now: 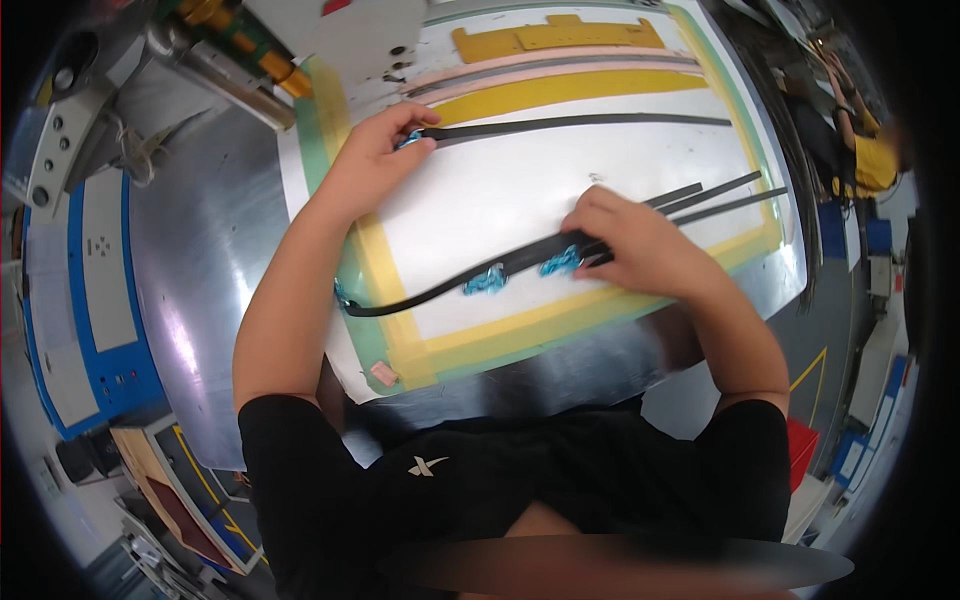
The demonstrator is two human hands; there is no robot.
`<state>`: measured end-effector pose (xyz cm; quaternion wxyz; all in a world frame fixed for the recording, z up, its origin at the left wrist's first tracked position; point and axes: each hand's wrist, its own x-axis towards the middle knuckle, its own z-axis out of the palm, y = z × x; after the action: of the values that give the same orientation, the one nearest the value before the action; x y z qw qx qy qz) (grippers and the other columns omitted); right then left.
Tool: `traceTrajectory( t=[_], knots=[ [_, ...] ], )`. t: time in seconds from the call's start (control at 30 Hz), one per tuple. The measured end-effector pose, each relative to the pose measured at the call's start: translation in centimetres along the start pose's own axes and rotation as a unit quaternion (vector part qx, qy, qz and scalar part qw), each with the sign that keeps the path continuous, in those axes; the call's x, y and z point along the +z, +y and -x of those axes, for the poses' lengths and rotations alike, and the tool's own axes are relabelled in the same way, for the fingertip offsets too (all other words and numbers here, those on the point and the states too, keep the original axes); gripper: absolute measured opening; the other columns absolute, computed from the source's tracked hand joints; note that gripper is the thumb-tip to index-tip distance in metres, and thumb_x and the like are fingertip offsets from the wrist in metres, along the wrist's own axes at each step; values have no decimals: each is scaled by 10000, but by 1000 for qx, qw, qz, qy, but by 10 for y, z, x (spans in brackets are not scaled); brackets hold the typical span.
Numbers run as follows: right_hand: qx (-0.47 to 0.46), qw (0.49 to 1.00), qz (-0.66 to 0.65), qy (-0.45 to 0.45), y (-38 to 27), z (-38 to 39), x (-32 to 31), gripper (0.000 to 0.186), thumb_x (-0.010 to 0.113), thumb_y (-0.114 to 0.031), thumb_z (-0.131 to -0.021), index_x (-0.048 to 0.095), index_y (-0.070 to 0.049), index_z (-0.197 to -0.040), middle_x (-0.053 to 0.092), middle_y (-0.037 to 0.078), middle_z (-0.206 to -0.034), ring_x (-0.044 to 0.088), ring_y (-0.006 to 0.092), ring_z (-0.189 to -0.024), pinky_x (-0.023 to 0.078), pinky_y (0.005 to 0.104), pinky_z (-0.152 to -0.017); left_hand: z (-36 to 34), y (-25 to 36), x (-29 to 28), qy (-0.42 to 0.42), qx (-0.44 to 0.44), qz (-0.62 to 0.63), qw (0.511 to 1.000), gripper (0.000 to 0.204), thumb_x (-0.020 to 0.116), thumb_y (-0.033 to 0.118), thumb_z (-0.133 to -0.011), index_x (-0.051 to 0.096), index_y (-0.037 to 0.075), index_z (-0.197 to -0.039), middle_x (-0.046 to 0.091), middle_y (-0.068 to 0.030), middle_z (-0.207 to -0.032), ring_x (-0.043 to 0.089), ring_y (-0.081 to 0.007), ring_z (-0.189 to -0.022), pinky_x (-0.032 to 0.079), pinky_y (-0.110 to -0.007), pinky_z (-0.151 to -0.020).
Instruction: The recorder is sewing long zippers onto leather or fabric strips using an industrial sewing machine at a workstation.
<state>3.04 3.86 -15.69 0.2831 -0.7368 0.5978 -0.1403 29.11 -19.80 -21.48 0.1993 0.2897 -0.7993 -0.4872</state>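
Note:
My left hand (378,158) is closed in a pinch on the left end of a long thin black strap (580,120), where a crinkled shiny blue piece shows between the fingers. That strap stretches rightward across the white sheet (520,190). Closer to me, my right hand (632,245) closes over a bundle of black straps (530,255), whose free ends fan out to the right. Two crinkled blue pieces (487,279) are on this bundle, one right beside my right fingers. One strap of it curves left to another blue bit (342,292). The undersides of my fingers are hidden.
Yellow and green tape (480,335) borders the white sheet on a metal table (210,260). Beyond the upper strap lie yellow flat templates (570,97). A machine column (245,70) rises at the far left. Another person in yellow (876,165) works at the far right.

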Motion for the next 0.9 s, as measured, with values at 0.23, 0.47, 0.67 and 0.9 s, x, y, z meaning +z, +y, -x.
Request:
traceTrajectory(
  t=[0.23, 0.47, 0.67, 0.9],
  knots=[
    [-108, 973, 131, 157, -8, -96, -9, 383, 837, -223, -830, 704, -98, -1167, 680, 109, -1179, 684, 341, -1044, 556, 424, -875, 2, 11, -2, 7, -10, 45, 999, 189, 695, 53, -957, 675, 38, -1144, 650, 36, -967, 570, -61, -878, 490, -246, -784],
    [-46, 966, 243, 82, -6, -174, -29, 279, 735, -145, -900, 737, -100, -1175, 749, 133, -1033, 705, 354, -982, 562, 433, -846, 0, 7, -16, 95, 79, -94, 988, 174, 730, 45, -881, 661, 34, -1040, 706, -69, -1018, 644, -184, -905, 523, -301, -826],
    [-110, 975, 163, 100, 5, -183, -32, 228, 711, -139, -925, 739, -94, -1147, 738, 127, -1023, 693, 357, -969, 547, 443, -842, 0, -8, -1, 146, 128, -347, 918, 531, 776, 378, -866, 675, 81, -1294, 660, -148, -1329, 594, -328, -1256, 430, -461, -1108],
    [-143, 963, 181, 143, 25, -188, -25, 171, 683, -127, -917, 737, -124, -1079, 709, 83, -971, 696, 316, -934, 547, 437, -784, -7, -5, -3, 137, 70, -420, 895, 571, 707, 432, -918, 662, 37, -1328, 648, -158, -1372, 569, -347, -1300, 375, -487, -1160]
  ],
)
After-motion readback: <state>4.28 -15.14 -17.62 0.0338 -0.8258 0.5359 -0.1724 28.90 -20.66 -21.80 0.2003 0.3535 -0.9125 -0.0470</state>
